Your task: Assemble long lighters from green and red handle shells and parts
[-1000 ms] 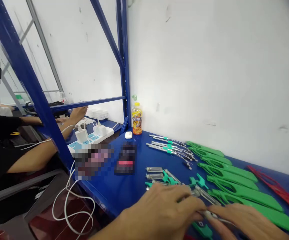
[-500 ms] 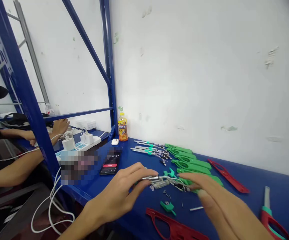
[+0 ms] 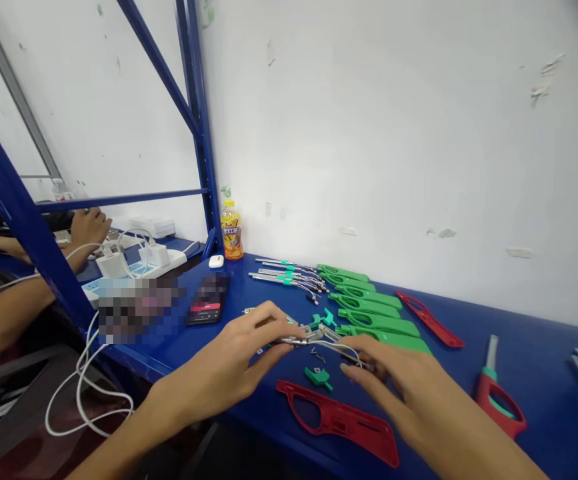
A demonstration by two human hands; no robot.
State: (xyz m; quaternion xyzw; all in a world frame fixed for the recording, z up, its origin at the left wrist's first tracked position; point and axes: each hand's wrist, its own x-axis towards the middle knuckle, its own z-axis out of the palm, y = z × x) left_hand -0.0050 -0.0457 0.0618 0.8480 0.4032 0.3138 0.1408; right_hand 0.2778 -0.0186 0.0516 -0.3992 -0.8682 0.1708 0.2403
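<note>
My left hand (image 3: 249,350) pinches a thin metal tube (image 3: 293,341) between thumb and fingers, over the blue table. White wires run from it toward my right hand (image 3: 393,380), whose fingers are closed around the wires' dark end, partly hidden. Beyond the hands lie green handle shells (image 3: 373,321) in a row and several metal tubes with wires (image 3: 289,275). A red handle shell (image 3: 341,423) rests nearer the table's front edge, with a small green trigger piece (image 3: 319,378) and tiny screws (image 3: 317,355) behind it.
Another red shell (image 3: 431,320) and a red lighter (image 3: 501,400) lie at right. A phone (image 3: 209,300), white case (image 3: 216,261) and drink bottle (image 3: 231,231) stand or lie at left. Beyond the blue frame (image 3: 23,200) are a power strip (image 3: 169,265) and another person's arms (image 3: 13,313).
The view has shifted right and down. My right hand has closed on the wires' end. More metal tools or lighters show at the right edge.
</note>
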